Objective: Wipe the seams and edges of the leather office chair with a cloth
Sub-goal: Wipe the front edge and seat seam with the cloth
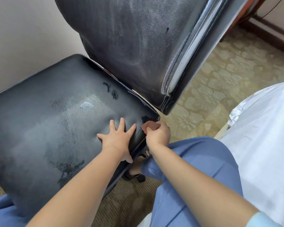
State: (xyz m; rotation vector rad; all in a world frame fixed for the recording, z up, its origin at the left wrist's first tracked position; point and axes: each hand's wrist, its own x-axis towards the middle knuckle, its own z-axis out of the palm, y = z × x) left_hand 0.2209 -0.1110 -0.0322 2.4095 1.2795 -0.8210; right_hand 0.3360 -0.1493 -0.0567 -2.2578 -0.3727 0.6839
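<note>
The black leather office chair fills the view: its worn seat (pixel 52 115) lies low and left, its backrest (pixel 134 40) rises behind. My left hand (pixel 117 138) rests flat on the seat near its right edge, fingers spread. My right hand (pixel 157 132) is closed around a small brown cloth (pixel 148 125), pressed on the seat's right rear corner by the stitched side seam (pixel 138 145). Most of the cloth is hidden in my fist.
A grey wall stands left of the chair. Patterned beige carpet (pixel 216 79) lies to the right. A white sheet (pixel 266 128) covers something at right. My blue trouser legs (pixel 195 161) and a sandalled foot (pixel 134 174) sit close under the seat edge. Dark wooden furniture stands top right.
</note>
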